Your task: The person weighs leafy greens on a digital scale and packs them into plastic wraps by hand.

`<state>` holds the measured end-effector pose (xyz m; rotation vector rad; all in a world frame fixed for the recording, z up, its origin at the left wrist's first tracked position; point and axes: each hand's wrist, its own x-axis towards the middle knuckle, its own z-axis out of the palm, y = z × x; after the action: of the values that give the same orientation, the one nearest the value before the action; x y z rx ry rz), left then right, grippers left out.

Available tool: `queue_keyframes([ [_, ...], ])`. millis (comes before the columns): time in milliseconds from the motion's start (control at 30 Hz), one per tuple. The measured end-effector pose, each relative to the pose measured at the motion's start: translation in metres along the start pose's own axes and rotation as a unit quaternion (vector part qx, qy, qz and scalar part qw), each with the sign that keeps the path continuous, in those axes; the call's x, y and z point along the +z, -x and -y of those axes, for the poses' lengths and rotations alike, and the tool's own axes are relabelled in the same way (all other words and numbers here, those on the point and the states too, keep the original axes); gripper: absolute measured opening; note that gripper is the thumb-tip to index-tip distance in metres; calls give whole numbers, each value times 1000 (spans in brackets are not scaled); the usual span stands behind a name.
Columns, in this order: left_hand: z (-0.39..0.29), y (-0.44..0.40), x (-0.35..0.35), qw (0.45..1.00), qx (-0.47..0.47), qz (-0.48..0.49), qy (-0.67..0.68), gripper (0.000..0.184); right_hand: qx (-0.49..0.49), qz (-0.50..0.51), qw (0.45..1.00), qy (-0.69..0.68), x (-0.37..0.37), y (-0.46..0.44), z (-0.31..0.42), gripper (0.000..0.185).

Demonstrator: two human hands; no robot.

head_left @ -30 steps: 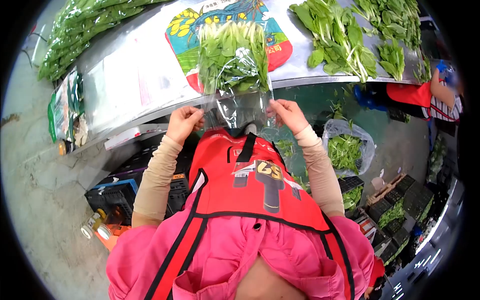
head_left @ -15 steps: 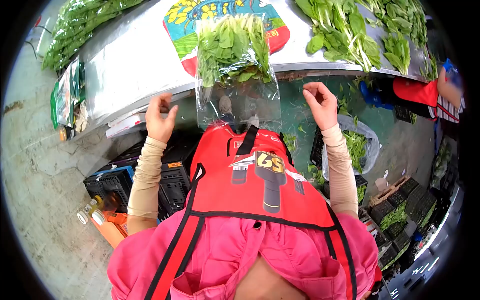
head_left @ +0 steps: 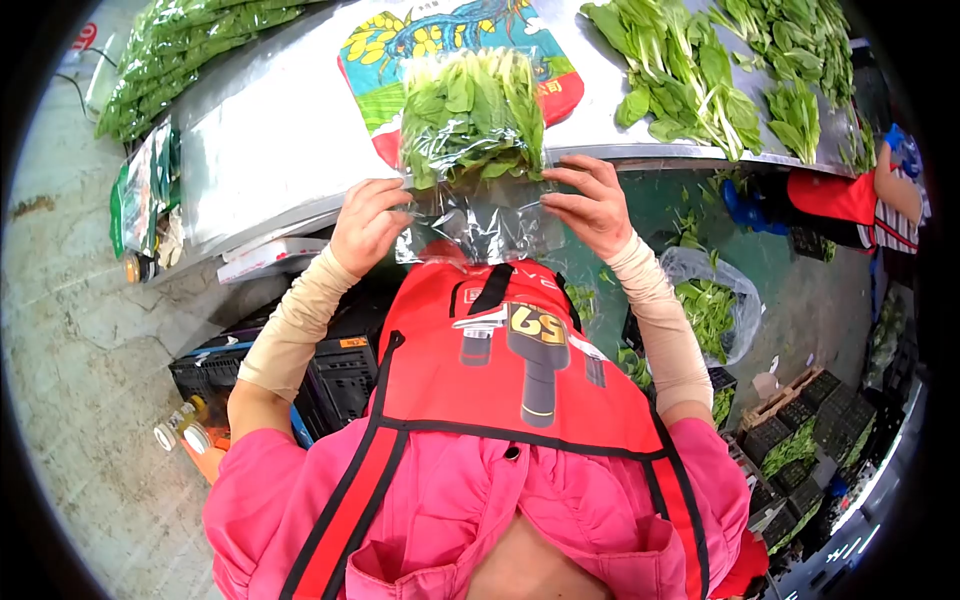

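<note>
A clear plastic bag (head_left: 472, 120) full of leafy greens lies on a printed sack (head_left: 372, 78) at the table's front edge, its empty lower part hanging over toward the red apron. My left hand (head_left: 368, 222) is at the bag's left side, fingers bent and closed on its edge. At the right side, my right hand (head_left: 592, 203) has its fingertips on the bag's edge, the fingers slightly parted and the thumb mostly hidden.
Loose greens (head_left: 690, 80) lie at the table's right, and packed bags of greens (head_left: 180, 55) at its left. Below are a plastic-lined container of leaves (head_left: 708, 310) and black crates (head_left: 345, 385). Another person's red garment (head_left: 830, 200) shows far right.
Half a second ago both hands were apart from the bag; they have moved inward to its sides. The bag's hanging part is now crumpled. The view has shifted slightly.
</note>
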<state>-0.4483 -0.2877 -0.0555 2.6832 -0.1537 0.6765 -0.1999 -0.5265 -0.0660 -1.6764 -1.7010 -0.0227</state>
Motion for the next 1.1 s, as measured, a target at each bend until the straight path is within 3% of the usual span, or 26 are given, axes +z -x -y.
queue_keyframes([
  [67, -1, -3, -6, 1000, -18, -15, 21, 19, 43, -25, 996, -76, -4, -7, 5, 27],
  [133, -4, -10, -13, 982, -106, -89, 127, 18, 82, -52, 984, -149, -5, -18, 9, 21],
  [200, -2, -22, -16, 974, -116, -119, 151, 17, 158, -193, 896, -367, 0, -36, 13, 7],
  [267, -3, -42, -14, 939, -129, -220, 231, 16, 144, -252, 885, -366, 8, -62, 14, 8],
  [333, 2, -62, -6, 927, -135, -263, 232, 13, 193, -332, 802, -457, 14, -85, 10, 9],
  [400, 11, -75, 4, 847, -252, -336, 326, 12, 214, -382, 791, -427, 24, -101, 2, 13],
  [433, 17, -86, 12, 828, -276, -374, 314, 15, 249, -380, 825, -336, 27, -103, -3, 14],
  [467, 23, -87, 18, 825, -313, -379, 279, 17, 279, -373, 852, -240, 31, -105, -8, 15],
  [533, 27, -85, 29, 782, -384, -374, 319, 18, 271, -390, 858, -195, 40, -102, -11, 16],
  [600, 30, -75, 41, 786, -418, -349, 292, 18, 324, -344, 880, -43, 43, -90, -1, 15],
  [733, 40, -39, 78, 788, -513, -257, 225, 22, 428, -269, 862, -31, 79, -46, -7, 17],
  [767, 46, -32, 85, 759, -553, -240, 246, 23, 462, -244, 852, -17, 82, -43, -7, 17],
  [933, 53, -29, 89, 778, -559, -200, 204, 24, 510, -231, 823, -93, 78, -42, -15, 15],
  [1000, 51, -31, 88, 778, -564, -190, 200, 23, 510, -297, 795, -143, 68, -37, -16, 8],
  [1067, 51, -32, 86, 744, -580, -199, 266, 24, 469, -393, 758, -227, 42, -55, 7, 6],
  [1100, 56, -23, 94, 771, -559, -202, 229, 24, 405, -356, 835, -111, 31, -63, 22, 8],
])
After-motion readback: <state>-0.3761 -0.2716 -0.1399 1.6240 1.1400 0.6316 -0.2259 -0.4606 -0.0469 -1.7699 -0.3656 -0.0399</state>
